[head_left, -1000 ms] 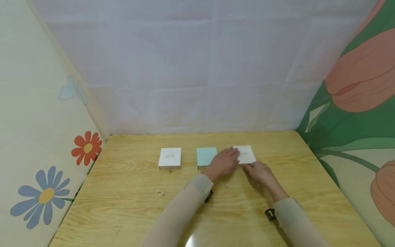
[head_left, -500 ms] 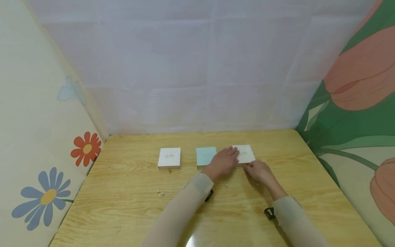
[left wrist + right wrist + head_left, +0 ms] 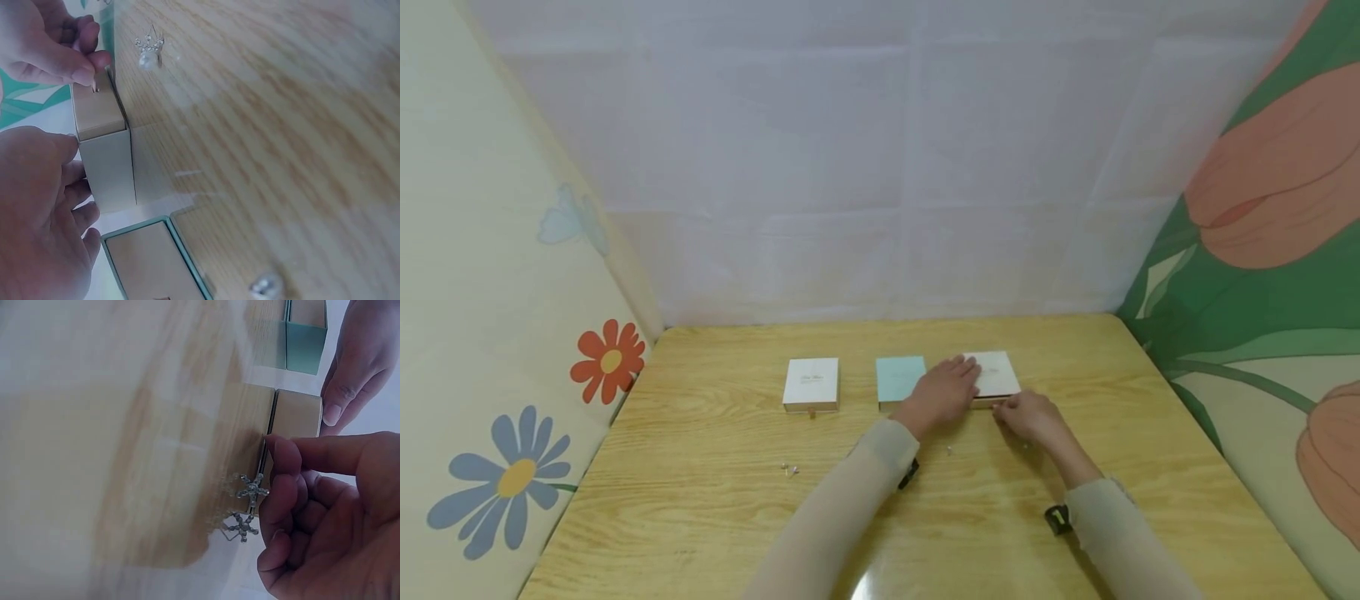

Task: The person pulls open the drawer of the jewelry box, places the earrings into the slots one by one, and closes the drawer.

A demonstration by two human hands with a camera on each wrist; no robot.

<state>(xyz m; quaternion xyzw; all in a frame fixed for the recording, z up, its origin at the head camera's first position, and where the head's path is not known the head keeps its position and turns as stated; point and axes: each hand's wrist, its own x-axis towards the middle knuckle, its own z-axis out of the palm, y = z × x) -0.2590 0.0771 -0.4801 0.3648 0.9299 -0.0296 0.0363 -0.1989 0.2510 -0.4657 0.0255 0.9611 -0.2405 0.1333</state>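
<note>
At the right of a row of small boxes lies a white drawer box [image 3: 998,375]. My left hand [image 3: 946,392] rests on its top with fingers extended. At the front, my right hand [image 3: 1032,417] pinches the small pull tab [image 3: 95,86] between thumb and finger. The tan drawer front [image 3: 99,115] sticks out a little from the white sleeve in the left wrist view. Close by the right hand, in the right wrist view, are two star-shaped earrings [image 3: 252,486]. What the drawer contains is hidden.
Left of my left hand is a mint-green drawer box [image 3: 900,379], partly covered by it. Another white box [image 3: 811,383] stands farther left. On the wooden table [image 3: 700,517] lie small earrings [image 3: 790,469] and a pearl crown-shaped earring [image 3: 149,51]. A white cloth hangs behind.
The right hand has taken hold of the pull tab, and the drawer has slid slightly toward me. A dark gap now shows under the box's top edge. The left hand has stayed in place.
</note>
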